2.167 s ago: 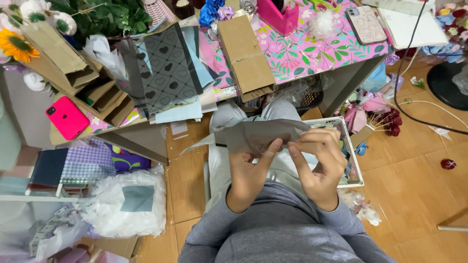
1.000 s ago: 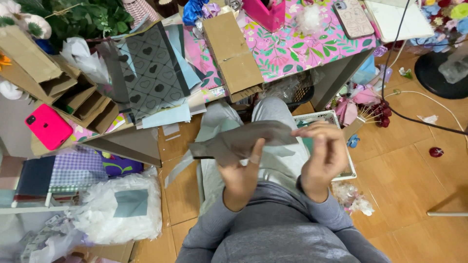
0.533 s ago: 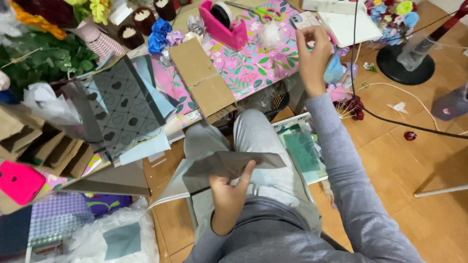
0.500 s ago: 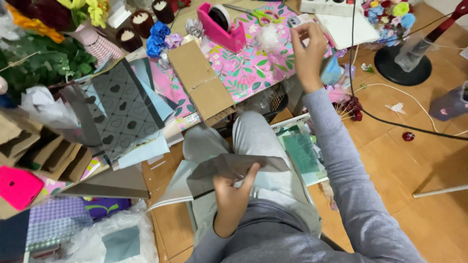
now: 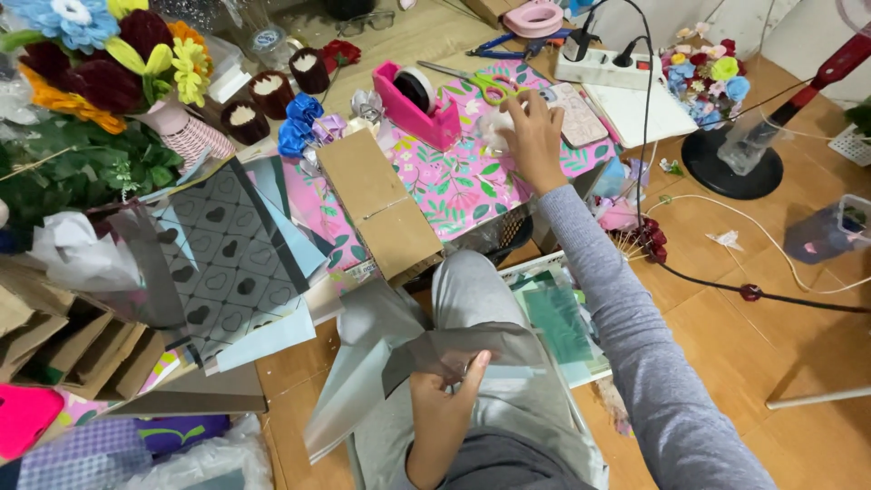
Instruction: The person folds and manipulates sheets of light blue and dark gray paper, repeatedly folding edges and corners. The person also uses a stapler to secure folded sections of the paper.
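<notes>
Grey folded paper sheet [image 5: 435,358] lies over the person's lap, pinched near its middle by the left hand [image 5: 442,399], thumb on top and fingers closed beneath it; one flap hangs down toward the wooden floor [image 5: 726,327]. The right hand [image 5: 533,136] is stretched out over the worktop [image 5: 454,181], which has a pink floral cover, fingers loosely spread and curled at a small white tuft [image 5: 494,132]; whether it grips the tuft cannot be told. Just left of that hand stands a pink tape dispenser [image 5: 419,104]; green-handled scissors [image 5: 481,83] lie behind it, and a phone in a patterned case [image 5: 573,111] lies just right of the hand. A brown cardboard box [image 5: 379,204] rests on the near edge of the worktop. Grey paper with a heart pattern [image 5: 218,263] lies to the left, among other sheets. A bouquet of artificial flowers [image 5: 109,63] stands at the far left. A white power strip [image 5: 603,63] sits at the back.
</notes>
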